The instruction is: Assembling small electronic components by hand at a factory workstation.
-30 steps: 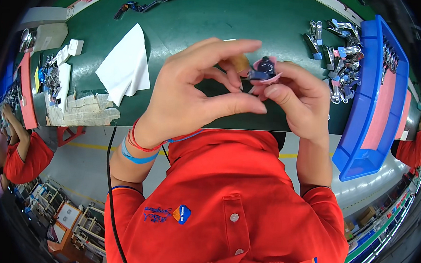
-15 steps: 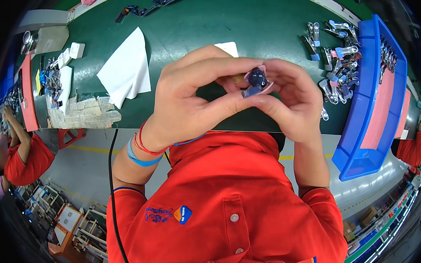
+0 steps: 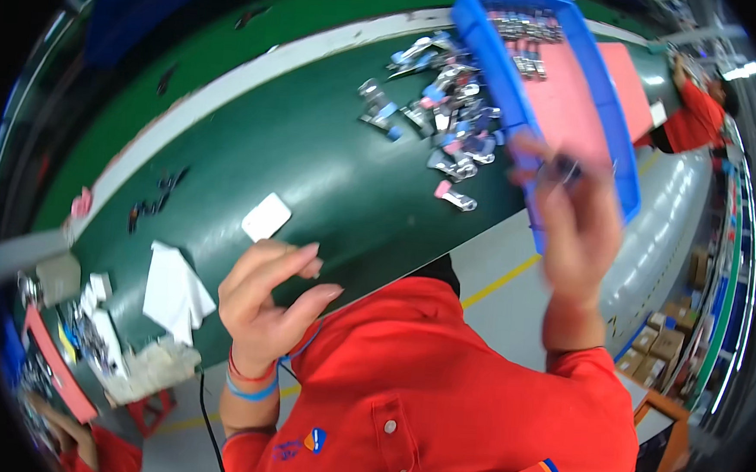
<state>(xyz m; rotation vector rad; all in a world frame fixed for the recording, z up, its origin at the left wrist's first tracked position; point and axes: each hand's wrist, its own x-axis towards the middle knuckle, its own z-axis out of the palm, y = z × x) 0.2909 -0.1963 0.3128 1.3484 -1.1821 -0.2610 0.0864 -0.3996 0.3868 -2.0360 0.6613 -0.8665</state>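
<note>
My right hand, blurred by motion, is over the near end of the blue tray. Its fingers close on a small dark glossy piece, too smeared to name. Pink sheet lines the tray, and metal clips lie in rows at its far end. Left of the tray is a loose heap of metal clips with pink and blue ends. One pink-ended clip lies apart, nearer me. My left hand hovers empty over the table's front edge, thumb and fingers apart.
A white square block lies on the green table. Farther left are a white cloth, black pieces and a cluttered pile of metal parts. Co-workers in red show at right and lower left.
My hands have parted from around the dark piece. The right carried it rightward to the tray, while the left drew away empty. The view has swung toward the right.
</note>
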